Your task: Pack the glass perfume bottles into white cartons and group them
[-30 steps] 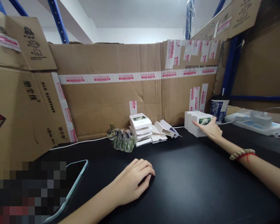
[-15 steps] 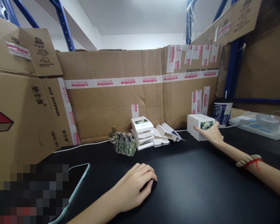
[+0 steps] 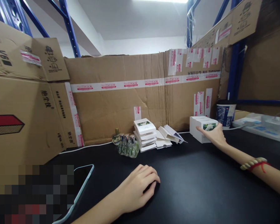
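Note:
My right hand [image 3: 217, 136] grips the front of a row of upright white boxes [image 3: 196, 130] at the right, thumb on the near side and fingers round the far corner. The front box has a picture of a white flower. My left hand [image 3: 143, 186] rests palm down on the black table, loosely curled, a gap between thumb and forefinger; it holds nothing visible. Beyond it stand several glass perfume bottles [image 3: 128, 146] with silver caps and one with a gold cap [image 3: 117, 137]. Beside them is a stack of white boxes [image 3: 145, 135], then flattened white cartons [image 3: 168, 137].
A cardboard wall [image 3: 116, 105] closes off the back, and a large carton [image 3: 32, 124] stands at the left. A phone-like device [image 3: 84, 183] with a pale blue edge lies front left, partly blurred. A paper cup [image 3: 226, 115] and a power strip [image 3: 259, 127] are at the right.
The whole view has shifted slightly, so everything appears a little further right and lower. Both hands keep the same pose, the right still on the white boxes.

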`<state>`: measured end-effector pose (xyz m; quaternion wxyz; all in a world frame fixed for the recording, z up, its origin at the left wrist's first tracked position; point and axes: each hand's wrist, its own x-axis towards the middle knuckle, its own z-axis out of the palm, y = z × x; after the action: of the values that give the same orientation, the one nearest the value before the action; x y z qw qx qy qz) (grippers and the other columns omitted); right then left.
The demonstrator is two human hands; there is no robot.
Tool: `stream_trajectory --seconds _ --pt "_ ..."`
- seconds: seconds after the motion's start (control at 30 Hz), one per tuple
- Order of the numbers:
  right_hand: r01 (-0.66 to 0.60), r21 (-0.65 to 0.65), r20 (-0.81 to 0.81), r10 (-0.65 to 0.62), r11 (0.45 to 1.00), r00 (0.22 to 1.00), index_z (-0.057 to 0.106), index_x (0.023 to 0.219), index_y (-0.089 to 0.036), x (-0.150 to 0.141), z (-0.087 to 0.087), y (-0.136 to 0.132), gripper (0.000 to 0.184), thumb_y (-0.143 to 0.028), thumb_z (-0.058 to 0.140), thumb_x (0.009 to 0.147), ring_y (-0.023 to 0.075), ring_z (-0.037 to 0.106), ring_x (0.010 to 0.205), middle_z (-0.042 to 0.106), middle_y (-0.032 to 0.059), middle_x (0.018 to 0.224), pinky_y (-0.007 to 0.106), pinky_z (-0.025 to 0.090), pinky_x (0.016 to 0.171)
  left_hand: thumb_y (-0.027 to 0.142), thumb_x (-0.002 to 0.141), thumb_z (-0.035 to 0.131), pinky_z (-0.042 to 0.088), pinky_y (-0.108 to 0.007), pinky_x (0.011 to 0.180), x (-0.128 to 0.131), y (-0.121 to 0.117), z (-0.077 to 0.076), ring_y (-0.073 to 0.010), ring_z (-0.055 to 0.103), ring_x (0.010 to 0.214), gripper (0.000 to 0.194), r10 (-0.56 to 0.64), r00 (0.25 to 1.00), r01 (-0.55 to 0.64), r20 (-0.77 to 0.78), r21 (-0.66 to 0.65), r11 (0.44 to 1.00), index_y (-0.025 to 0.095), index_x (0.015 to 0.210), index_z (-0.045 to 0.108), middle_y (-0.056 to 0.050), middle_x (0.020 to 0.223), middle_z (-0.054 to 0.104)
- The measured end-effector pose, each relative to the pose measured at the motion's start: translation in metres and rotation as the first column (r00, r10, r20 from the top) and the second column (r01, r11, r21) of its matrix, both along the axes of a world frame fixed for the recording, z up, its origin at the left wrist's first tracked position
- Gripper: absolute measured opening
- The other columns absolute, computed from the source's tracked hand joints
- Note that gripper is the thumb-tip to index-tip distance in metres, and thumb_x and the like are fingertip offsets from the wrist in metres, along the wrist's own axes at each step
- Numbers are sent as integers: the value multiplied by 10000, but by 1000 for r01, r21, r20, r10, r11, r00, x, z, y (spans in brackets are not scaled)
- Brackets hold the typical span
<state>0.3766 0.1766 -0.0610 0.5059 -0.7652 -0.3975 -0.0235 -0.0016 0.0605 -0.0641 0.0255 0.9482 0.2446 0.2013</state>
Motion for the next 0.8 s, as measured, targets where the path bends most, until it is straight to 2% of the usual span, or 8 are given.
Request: stream_trajectory --seconds 0.1,0.17,0.3,0.5,0.7,0.8 --pt "-10 5 -34 10 1000 999 280 1259 -173 -2 3 -3 898 -668 631 597 377 463 1176 419 218 1316 421 398 934 116 901 373 343 -280 819 0 0 -1 -127 518 906 184 -2 1000 2 5 2 1000 177 970 533 -24 1009 574" --pt "-16 9 -44 17 1000 999 283 1259 -176 -3 4 -4 885 -637 650 599 365 468 1174 425 209 1314 401 394 935 115 898 379 345 -278 816 0 1 -2 -127 519 902 179 -4 1000 4 8 8 1000 179 967 530 -22 1010 573" --pt "-23 10 -58 23 1000 998 282 1270 -171 -4 5 -5 904 -616 672 587 375 457 1179 423 222 1314 413 380 931 117 895 383 348 -273 814 0 1 -2 -123 523 897 169 -4 1000 3 8 28 1000 180 960 526 -18 1002 575" --pt "-11 15 -59 12 1000 998 259 1317 -203 -7 6 -7 915 -596 686 610 353 466 1180 420 186 1336 401 390 930 113 892 390 348 -270 819 2 0 -1 -117 526 911 162 -3 1000 3 -3 33 999 174 954 527 -17 995 579" --pt "10 29 -3 -10 1000 1000 275 1337 -164 -7 3 -5 941 -620 669 614 355 509 1118 436 201 1316 410 415 883 120 897 384 343 -270 812 1 0 -1 -123 524 908 162 -6 1000 6 -2 36 999 176 959 522 -17 1003 576" --pt "11 100 117 -23 995 993 260 1377 -144 -8 7 -9 995 -584 695 598 334 447 1192 404 192 1342 398 396 925 119 896 385 340 -268 807 1 0 -1 -124 522 904 157 -9 1000 8 1 34 999 179 957 516 -11 997 577"
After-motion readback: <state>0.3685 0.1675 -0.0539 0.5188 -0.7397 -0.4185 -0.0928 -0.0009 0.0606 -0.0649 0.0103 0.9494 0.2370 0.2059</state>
